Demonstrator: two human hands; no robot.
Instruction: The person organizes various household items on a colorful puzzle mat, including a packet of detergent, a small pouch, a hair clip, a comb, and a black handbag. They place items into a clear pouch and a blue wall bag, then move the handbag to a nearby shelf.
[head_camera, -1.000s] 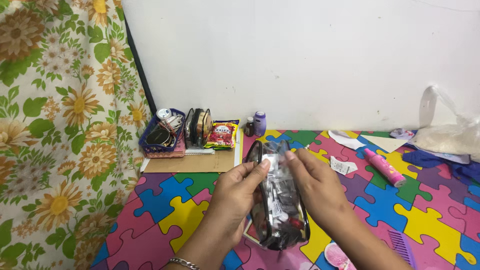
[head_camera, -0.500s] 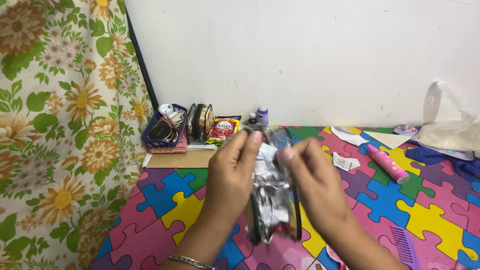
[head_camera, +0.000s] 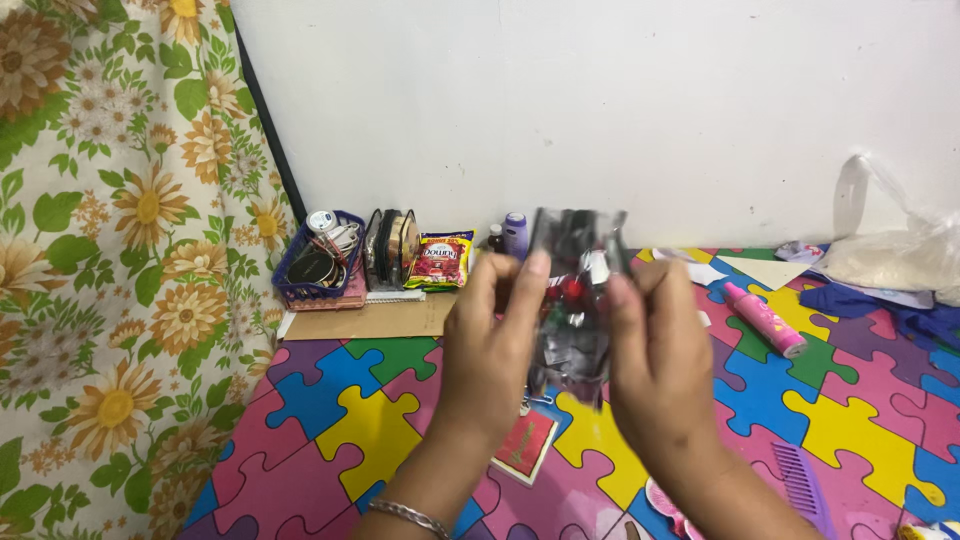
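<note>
Both hands lift a clear plastic pouch with black trim (head_camera: 575, 300) above the colourful puzzle-pattern mat (head_camera: 350, 420). The left hand (head_camera: 490, 340) and the right hand (head_camera: 655, 350) are each closed on one side edge of it. A small red card (head_camera: 525, 447) lies on the mat just below, with open mat to the near left.

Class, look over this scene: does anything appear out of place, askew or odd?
Yes. A red card and a purple comb lie loose on the puzzle mat, under the clear pouch held up by both hands.
</note>
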